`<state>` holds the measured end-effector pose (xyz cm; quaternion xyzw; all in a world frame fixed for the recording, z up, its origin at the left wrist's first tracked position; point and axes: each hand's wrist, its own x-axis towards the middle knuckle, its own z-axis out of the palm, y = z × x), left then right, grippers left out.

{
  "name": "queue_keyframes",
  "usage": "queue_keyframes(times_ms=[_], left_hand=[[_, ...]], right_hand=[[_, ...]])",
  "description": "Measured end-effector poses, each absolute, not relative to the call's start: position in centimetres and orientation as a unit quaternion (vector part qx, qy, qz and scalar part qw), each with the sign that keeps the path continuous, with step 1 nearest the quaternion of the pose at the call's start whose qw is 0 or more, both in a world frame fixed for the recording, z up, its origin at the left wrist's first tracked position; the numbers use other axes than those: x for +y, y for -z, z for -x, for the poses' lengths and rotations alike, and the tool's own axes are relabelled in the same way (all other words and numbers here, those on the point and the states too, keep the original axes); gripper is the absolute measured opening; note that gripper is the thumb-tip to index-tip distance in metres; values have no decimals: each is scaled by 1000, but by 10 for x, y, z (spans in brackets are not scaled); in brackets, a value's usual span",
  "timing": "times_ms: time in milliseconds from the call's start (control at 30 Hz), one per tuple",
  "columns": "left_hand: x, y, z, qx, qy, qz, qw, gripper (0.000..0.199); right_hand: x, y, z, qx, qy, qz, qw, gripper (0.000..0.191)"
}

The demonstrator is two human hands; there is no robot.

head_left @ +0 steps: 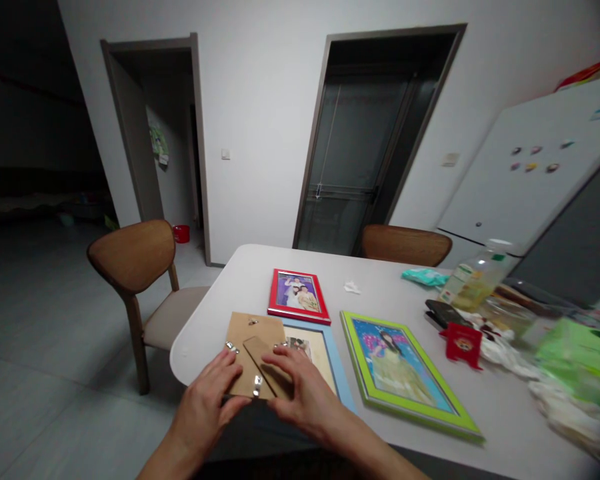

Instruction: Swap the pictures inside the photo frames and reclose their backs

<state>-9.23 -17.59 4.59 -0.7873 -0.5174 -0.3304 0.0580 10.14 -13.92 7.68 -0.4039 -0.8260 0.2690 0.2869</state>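
Note:
A picture frame (247, 365) is turned with its brown backing board up, over the table's near left part. Metal clips sit along its edges, a small hanger near its top, and a stand leg (259, 353) runs across its middle. My left hand (207, 383) holds its left and lower edge, fingers on the board and thumb below. My right hand (305, 390) grips its lower right side, fingers over the board. Partly hidden beneath is a light blue picture frame (339, 363). Beyond it lies a red picture frame (300, 293); right of it, a lime-green one (400, 367).
The white table (375, 300) also bears a crumpled tissue (352, 287), teal packet (425, 277), bottle of yellowish liquid (475, 277), dark phone-like object (447, 313), red item (463, 345) and plastic bags (575, 360). Wooden chairs stand left (135, 257) and behind (405, 244).

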Motion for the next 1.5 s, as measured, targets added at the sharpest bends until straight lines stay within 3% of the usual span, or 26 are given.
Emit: queue_keyframes(times_ms=[233,400,767,1000,1133,1300,1500], left_hand=[[-167,-45,21,-499,218,834,-89,32],[-155,-38,11,-511,191,827,-135,31],[-155,-41,13,-534,143,818,-160,21],[-162,-36,17,-518,149,828,-153,51],[-162,-35,17,-521,153,826,-149,46],[-162,-36,17,-519,146,830,-143,41],[-164,-40,15,-526,146,826,-141,42]], right_hand=[[-147,-55,-175,-797,-266,493,226,51],[-136,-39,-187,-802,-238,504,214,49],[-140,-38,-177,-837,-156,485,197,31],[-129,-26,-181,-829,-69,499,241,29],[-106,-21,-187,-796,-17,557,238,24],[-86,-23,-187,-806,-22,557,198,26],[-78,-26,-182,-801,-30,560,208,27]])
